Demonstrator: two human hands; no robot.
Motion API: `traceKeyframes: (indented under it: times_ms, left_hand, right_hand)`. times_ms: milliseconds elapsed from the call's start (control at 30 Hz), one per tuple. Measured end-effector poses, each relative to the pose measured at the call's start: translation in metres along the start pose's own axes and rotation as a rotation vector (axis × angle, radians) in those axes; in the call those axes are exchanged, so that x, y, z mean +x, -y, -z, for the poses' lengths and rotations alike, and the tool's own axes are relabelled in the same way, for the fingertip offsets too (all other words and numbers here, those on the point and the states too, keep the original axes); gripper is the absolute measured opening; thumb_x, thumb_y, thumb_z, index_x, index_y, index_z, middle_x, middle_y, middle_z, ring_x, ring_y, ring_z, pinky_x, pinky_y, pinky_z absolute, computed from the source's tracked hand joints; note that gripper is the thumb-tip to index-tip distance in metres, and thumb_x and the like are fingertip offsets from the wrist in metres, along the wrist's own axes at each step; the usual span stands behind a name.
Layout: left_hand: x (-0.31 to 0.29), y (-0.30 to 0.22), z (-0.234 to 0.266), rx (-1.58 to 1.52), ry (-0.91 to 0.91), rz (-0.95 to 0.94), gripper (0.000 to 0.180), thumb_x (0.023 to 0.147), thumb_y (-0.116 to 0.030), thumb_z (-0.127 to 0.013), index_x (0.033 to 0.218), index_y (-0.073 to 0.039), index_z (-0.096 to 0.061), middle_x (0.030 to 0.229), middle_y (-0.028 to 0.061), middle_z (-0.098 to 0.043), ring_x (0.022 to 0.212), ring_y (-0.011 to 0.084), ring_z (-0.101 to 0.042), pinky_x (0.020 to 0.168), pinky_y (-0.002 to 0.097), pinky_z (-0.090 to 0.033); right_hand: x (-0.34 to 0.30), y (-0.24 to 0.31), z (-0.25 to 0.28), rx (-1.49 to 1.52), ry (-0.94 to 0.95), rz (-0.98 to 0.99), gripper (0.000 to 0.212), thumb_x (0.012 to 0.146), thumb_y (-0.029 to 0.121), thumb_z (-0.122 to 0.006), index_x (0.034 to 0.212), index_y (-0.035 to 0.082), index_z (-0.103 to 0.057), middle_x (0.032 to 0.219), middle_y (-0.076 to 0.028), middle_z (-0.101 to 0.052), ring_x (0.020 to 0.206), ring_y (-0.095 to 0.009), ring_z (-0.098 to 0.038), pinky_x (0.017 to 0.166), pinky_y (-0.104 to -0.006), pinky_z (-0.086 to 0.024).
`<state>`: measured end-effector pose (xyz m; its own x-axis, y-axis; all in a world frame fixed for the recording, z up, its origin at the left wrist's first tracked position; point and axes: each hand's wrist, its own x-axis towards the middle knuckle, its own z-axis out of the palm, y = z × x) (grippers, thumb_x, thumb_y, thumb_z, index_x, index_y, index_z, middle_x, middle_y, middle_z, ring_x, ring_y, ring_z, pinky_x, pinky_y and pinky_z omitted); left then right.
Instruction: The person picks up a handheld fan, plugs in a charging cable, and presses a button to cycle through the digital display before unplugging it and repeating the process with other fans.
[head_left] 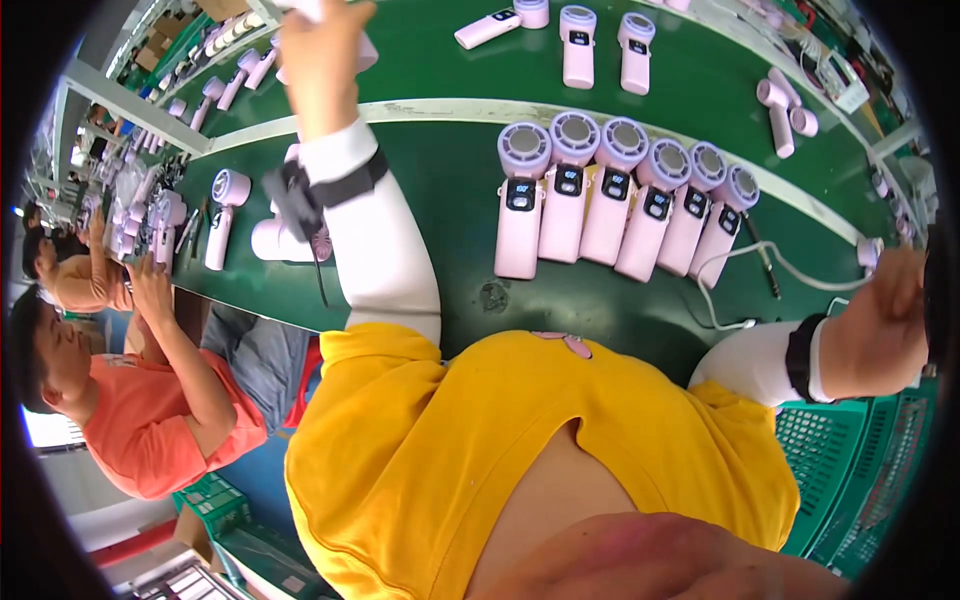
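Note:
My left hand (pixel 322 65) is stretched out over the far green belt, its fingers closed around a pink handheld fan (pixel 366 52) partly hidden behind it. At the right rim my right hand (pixel 880 325) is curled shut; what its fingers hold, if anything, I cannot make out. A small lilac piece (pixel 869 251) shows just beyond those fingers. Between my arms, several pink handheld fans (pixel 573 215) with round lilac heads and lit dark displays lie side by side in a fanned row. Left of my forearm lie another pink fan (pixel 219 225) and a pink fan lying sideways (pixel 275 241).
A white cable (pixel 790 268) loops across the green table (pixel 450 220) beside a thin dark tool (pixel 765 265). A pale rail (pixel 455 112) separates the table from the belt, where more fans (pixel 578 50) lie. A co-worker (pixel 165 415) sits at left. Green crates (pixel 825 445) stand at lower right.

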<state>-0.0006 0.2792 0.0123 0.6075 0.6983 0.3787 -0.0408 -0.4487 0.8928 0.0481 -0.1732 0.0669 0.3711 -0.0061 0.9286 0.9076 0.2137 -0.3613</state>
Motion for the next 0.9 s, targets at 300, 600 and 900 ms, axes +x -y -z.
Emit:
traceKeyframes:
  times_ms: [300,600,900]
  left_hand:
    - [0.088,0.152,-0.098,0.561,-0.146,-0.046,0.028,0.074,-0.022,-0.052,0.092,-0.001,-0.052,0.085,0.0210,-0.059,0.081,0.0342,-0.057,0.067,0.0400,-0.046]
    - [0.038,0.130,-0.096,0.636,-0.238,-0.154,0.021,0.078,-0.021,-0.047,0.085,-0.002,-0.052,0.085,0.0203,-0.056,0.080,0.0376,-0.053,0.068,0.0428,-0.043]
    - [-0.183,0.011,-0.078,0.086,0.406,-0.184,0.022,0.071,-0.015,-0.057,0.080,0.002,-0.045,0.076,0.0164,-0.050,0.069,0.0306,-0.049,0.061,0.0365,-0.041]
  right_hand:
    - [0.005,0.006,-0.020,0.219,-0.132,-0.383,0.033,0.091,0.025,-0.035,0.073,0.000,-0.047,0.053,0.000,-0.034,0.045,-0.007,-0.020,0.044,-0.0227,-0.016]
    - [0.002,0.011,-0.020,0.160,-0.141,-0.356,0.030,0.090,0.023,-0.036,0.074,-0.001,-0.046,0.062,-0.003,-0.038,0.049,-0.007,-0.023,0.046,-0.0209,-0.019]
    - [-0.004,0.014,-0.020,0.016,-0.013,-0.256,0.025,0.087,0.020,-0.041,0.085,-0.004,-0.049,0.067,-0.006,-0.040,0.055,-0.010,-0.029,0.049,-0.0220,-0.022]
